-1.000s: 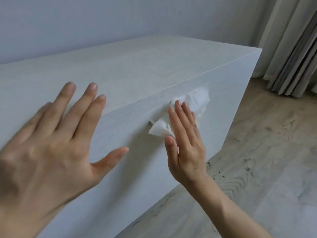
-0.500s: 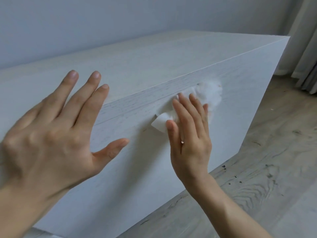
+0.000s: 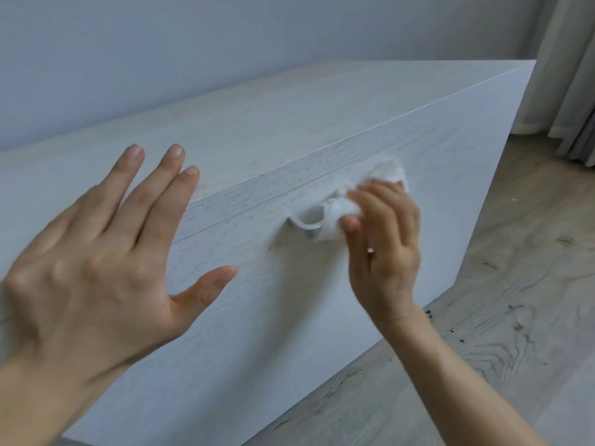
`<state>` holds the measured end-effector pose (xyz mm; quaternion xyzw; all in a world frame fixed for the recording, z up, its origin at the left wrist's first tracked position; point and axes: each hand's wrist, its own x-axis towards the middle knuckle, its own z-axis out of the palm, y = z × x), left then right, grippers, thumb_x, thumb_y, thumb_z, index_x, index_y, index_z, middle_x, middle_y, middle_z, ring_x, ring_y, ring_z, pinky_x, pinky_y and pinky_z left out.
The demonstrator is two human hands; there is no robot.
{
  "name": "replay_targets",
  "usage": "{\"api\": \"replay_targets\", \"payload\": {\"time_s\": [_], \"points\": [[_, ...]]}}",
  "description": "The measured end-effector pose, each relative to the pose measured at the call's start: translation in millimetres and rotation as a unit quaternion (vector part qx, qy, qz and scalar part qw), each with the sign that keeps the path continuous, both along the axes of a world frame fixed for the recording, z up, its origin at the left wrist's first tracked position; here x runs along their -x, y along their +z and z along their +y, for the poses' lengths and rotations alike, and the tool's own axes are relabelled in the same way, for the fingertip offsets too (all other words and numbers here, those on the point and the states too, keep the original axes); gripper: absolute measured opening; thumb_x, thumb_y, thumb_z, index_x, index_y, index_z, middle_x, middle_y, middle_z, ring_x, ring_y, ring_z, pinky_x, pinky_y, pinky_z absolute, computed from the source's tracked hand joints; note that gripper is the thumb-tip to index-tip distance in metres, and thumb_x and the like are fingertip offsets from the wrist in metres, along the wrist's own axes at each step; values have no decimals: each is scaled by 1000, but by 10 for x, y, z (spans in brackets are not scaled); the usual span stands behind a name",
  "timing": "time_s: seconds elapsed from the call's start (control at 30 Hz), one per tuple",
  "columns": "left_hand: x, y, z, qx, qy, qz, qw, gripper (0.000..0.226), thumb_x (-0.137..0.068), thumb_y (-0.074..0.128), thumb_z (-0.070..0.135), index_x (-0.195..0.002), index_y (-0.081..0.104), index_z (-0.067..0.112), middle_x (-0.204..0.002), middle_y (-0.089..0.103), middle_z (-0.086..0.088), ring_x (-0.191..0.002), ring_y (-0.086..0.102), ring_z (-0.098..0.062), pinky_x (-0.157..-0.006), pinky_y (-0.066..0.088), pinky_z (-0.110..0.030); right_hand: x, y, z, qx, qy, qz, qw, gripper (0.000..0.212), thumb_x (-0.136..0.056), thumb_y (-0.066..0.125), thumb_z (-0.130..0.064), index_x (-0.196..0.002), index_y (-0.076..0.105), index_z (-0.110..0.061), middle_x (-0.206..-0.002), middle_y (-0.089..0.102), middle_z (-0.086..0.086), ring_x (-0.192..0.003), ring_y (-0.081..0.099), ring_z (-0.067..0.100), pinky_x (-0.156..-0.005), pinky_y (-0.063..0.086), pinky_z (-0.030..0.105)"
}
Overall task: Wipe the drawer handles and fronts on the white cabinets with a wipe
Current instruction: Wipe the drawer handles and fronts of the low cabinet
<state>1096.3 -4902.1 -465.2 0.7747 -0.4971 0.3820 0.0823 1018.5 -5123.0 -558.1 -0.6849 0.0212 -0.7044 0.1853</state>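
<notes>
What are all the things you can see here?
cabinet: one, white, fills the middle, stands against the wall
drawer handle: one, silvery, on the cabinet front, partly covered by the wipe
wipe: one, white, bunched over the drawer handle
wall: one, pale grey-blue, behind the cabinet
floor: one, grey wood pattern with dark specks, lower right
curtain: one, pale grey, top right corner
left hand: one, fingers spread, in front of the cabinet's left part
right hand: one, grips the wipe on the drawer handle
</notes>
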Motion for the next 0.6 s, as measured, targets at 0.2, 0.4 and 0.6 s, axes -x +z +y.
{"api": "replay_targets", "payload": {"time_s": [0.2, 0.4, 0.6], "points": [[-4, 10, 4, 12, 7, -59, 998, 70, -95, 34, 59, -140, 40, 5, -149, 39, -12, -142, 27, -30, -99, 38, -64, -115, 50, 402, -10, 13, 26, 1000, 23, -103, 35, -26, -105, 51, -9, -105, 46, 3, -105, 47, 20, -114, 21, 35], [-2, 3, -2, 6, 21, -65, 998, 71, -95, 34, 59, -139, 41, 4, -149, 39, -11, -142, 27, -30, -99, 39, -63, -81, 32, 191, -108, 7, -3, 994, 40, -104, 31, -25, -121, 54, 3, -133, 51, 9, -132, 38, 26, -116, 27, 43], [-23, -15, 2, 8, 10, -59, 998, 71, -95, 32, 60, -140, 39, 6, -150, 36, -10, -143, 24, -28, -104, 33, -62, -112, -34, 404, -89, 38, 22, 995, 44, -104, 35, -31, -135, 38, 1, -141, 38, 11, -141, 22, 25, -117, 20, 48]]}}
